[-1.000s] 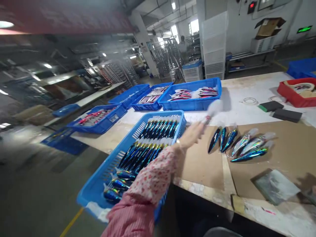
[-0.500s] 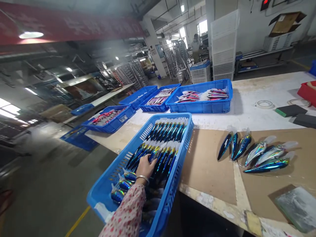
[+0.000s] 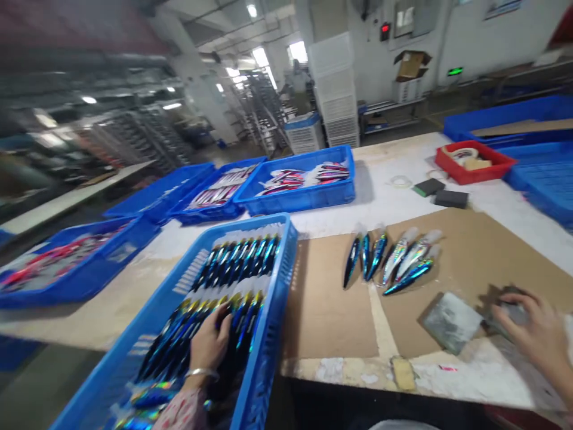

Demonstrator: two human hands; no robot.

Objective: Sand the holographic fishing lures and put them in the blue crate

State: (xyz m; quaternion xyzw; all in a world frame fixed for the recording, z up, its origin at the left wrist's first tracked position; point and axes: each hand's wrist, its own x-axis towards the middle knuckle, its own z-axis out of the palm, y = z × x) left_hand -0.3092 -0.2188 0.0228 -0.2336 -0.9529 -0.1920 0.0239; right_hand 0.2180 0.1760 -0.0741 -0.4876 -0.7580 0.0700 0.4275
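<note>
My left hand (image 3: 209,340) reaches into a light blue plastic basket (image 3: 289,269). Its thumb and fingers are closed round a fishing lure in the second row, mostly hidden by the hand. Rows of blue-black fishing lures (image 3: 242,254) with clear lips and yellow tips fill the basket. Over at the table's right edge, my right hand (image 3: 532,328) curls its fingers round something dark grey and blurred, which I cannot make out. Beside it lies a pale, frosted slab (image 3: 452,322). Several loose lures (image 3: 409,275), blue and silver, lie on the cardboard sheet (image 3: 331,322).
Dark blue bins (image 3: 298,197) of pink and silver lures line the table's back and left. Dark sanding blocks (image 3: 452,199) lie near a red tray (image 3: 474,173) holding tape. Larger blue trays (image 3: 544,185) stand far right. A yellowish block (image 3: 403,374) sits at the front edge.
The view has swung right, bringing the red tray and my right hand into sight. My left hand remains among the basket's lures.
</note>
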